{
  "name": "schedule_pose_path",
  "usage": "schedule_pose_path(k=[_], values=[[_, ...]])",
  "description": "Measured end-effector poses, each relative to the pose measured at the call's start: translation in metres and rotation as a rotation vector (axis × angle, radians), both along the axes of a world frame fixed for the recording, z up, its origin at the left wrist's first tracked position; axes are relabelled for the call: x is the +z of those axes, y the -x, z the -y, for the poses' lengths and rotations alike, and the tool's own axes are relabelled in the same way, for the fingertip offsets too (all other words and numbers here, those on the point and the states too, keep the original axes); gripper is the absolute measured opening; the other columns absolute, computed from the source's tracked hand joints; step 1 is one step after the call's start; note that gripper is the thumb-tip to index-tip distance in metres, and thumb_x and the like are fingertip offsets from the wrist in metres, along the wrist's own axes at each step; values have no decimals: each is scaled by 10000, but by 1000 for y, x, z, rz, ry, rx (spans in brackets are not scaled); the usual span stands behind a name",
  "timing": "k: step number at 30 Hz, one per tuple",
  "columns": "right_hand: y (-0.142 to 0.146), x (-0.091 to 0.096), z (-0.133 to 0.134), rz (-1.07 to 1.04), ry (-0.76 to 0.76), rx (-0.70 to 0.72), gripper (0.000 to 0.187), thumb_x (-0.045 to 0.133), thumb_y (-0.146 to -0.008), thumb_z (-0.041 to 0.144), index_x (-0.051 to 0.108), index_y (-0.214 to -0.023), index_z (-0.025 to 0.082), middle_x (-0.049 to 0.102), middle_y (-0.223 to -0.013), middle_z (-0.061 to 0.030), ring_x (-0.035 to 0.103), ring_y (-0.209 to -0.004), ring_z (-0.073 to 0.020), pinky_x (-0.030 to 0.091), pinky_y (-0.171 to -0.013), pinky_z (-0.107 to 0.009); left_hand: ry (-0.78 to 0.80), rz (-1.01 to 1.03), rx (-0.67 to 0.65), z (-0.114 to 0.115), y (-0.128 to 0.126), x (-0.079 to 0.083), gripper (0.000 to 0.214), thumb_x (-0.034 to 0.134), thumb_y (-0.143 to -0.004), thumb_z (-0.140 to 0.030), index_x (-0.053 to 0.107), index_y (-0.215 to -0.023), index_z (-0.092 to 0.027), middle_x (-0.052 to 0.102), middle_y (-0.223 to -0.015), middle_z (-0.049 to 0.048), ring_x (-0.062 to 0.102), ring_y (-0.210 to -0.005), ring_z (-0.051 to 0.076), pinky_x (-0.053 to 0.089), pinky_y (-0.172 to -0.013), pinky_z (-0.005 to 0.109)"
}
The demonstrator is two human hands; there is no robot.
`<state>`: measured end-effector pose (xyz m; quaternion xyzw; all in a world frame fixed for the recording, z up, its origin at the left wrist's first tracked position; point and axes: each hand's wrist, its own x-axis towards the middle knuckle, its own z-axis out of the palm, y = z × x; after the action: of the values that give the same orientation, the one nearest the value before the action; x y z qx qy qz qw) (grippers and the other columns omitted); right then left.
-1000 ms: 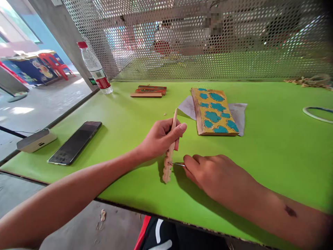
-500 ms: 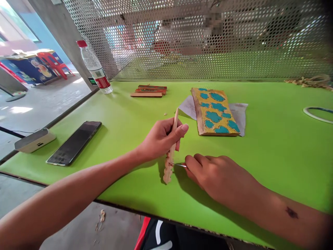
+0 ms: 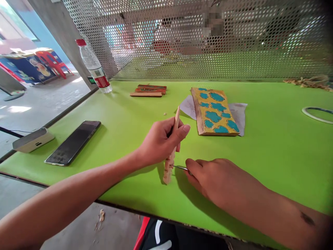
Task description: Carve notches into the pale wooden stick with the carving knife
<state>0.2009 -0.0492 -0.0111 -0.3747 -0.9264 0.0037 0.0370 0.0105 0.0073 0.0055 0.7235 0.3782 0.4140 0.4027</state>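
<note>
Green laminate workbench [image 3: 273, 156] under a perforated metal screen [image 3: 208, 45]; concrete floor beyond the left edge.

Wooden craft stick [image 3: 168, 171] held above the bench at mid-frame, tilted slightly, lower end near or on the surface (cannot tell which). Lower part has a pale, scalloped edge of small notches; upper part runs smooth to a narrow tip, so the worked stretch covers only part of the length, and the smooth part remains uncut. Left hand [image 3: 158, 140] wraps it, fingers curled behind, thumb pressed across the front. Right hand [image 3: 215, 182] rests low beside it, fingertips pinched on a slim metal blade [image 3: 180, 167], whose point touches the notched edge. Its handle is hidden by the fingers.

One small wood chip [image 3: 164, 113] lies near the stick's tip. Further out: painted wooden board [image 3: 213, 111], yellow with teal blotches, on a grey paper sheet [image 3: 240, 116]; stack of wooden strips [image 3: 148, 91]; water bottle [image 3: 93, 66] with a red cap; smartphone [image 3: 73, 143], face up; white box [image 3: 33, 140] with a cable; pale ring [image 3: 316, 114]; bundle of dry fibres [image 3: 309, 81].
</note>
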Motion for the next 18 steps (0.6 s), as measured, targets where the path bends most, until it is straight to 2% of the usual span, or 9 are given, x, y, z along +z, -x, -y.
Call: schedule_pose_path(k=[5, 8, 10, 14, 16, 18], values=[[-1, 7, -12, -20, 192, -30, 223, 477, -1013, 233, 559, -806, 225, 657, -589, -5, 568, -459, -183, 148, -496, -343, 10, 3, -18, -3, 3, -1, 363, 598, -999, -426, 510, -748, -179, 566, -547, -37, 470, -465, 66, 359, -447, 182], [-3, 8, -12, -26, 191, -58, 233, 471, -1018, 247, 559, -804, 220, 657, -590, -13, 565, -470, -176, 156, -502, -337, -1, -3, -3, -4, 4, 0, 340, 599, -996, -408, 522, -760, -176, 582, -555, -34, 474, -462, 67, 360, -447, 185], [-3, 7, -9, -20, 152, -82, 202, 488, -1008, 228, 558, -819, 218, 662, -592, -12, 564, -467, -178, 148, -507, -334, -13, -37, 45, -3, 4, 1, 303, 595, -993, -369, 534, -771, -172, 589, -560, -34, 473, -457, 65, 353, -443, 186], [-2, 3, -3, 26, 75, -90, 138, 533, -959, 130, 564, -853, 213, 681, -616, -17, 577, -475, -190, 120, -514, -339, -38, -138, 230, 3, 0, 4, 284, 571, -989, -320, 542, -751, -169, 578, -545, -35, 466, -456, 65, 348, -446, 190], [0, 4, -2, 27, 104, -95, 133, 535, -948, 123, 566, -857, 214, 678, -612, -18, 561, -468, -188, 114, -508, -340, -56, -155, 278, 8, -2, 6, 285, 568, -987, -312, 542, -741, -171, 573, -540, -38, 467, -457, 67, 349, -448, 194], [1, 7, -2, -2, 205, -128, 144, 514, -961, 154, 562, -842, 220, 657, -590, -10, 513, -447, -171, 122, -490, -334, -74, -149, 278, 11, -3, 7, 274, 566, -985, -299, 548, -744, -171, 570, -541, -42, 460, -453, 66, 348, -447, 197]])
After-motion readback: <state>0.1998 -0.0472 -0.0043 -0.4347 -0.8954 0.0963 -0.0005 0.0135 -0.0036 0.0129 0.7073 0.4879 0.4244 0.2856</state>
